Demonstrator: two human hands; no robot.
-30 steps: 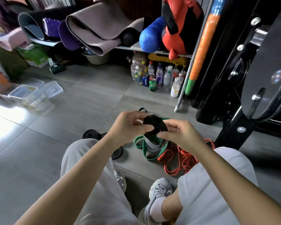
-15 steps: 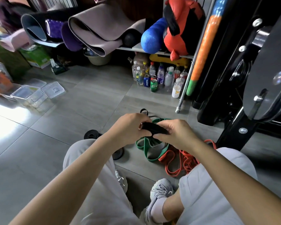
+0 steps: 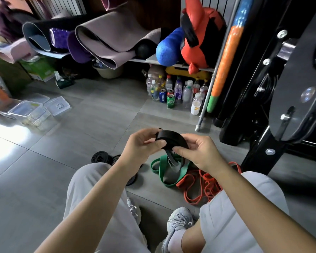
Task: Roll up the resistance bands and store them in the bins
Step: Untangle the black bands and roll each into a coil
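Grey floor tiles [image 3: 80, 128] spread beneath a seated person, with rolled mats [image 3: 108, 39] on a shelf along the 12 o'clock edge. At the centre, the thumb and curled fingers of the left hand [image 3: 144, 147] pinch the 8 o'clock rim of a black resistance band [image 3: 171, 138] wound into a thick coil. The thumb and forefinger of the right hand [image 3: 199, 154] clasp its 4 o'clock edge, the other fingers bent behind. The coil is held in the air between both hands, above the knees, and its loose tail (paler on the inner face) hangs from 6 o'clock toward the floor. Directly below, a green band [image 3: 164, 172] lies in loose loops on the tiles, touching a tangled orange band [image 3: 204, 187] at its 4 o'clock, beside the right knee. At 8 o'clock from the hands, rolled black coils [image 3: 100, 157] lie on the floor, partly hidden by the left forearm. Clear plastic bins [image 3: 27, 112] sit well apart at 9 o'clock. Bottles and cans [image 3: 173, 92] stand at 1 o'clock under the shelf, near a black machine frame [image 3: 290, 79] at 3 o'clock.
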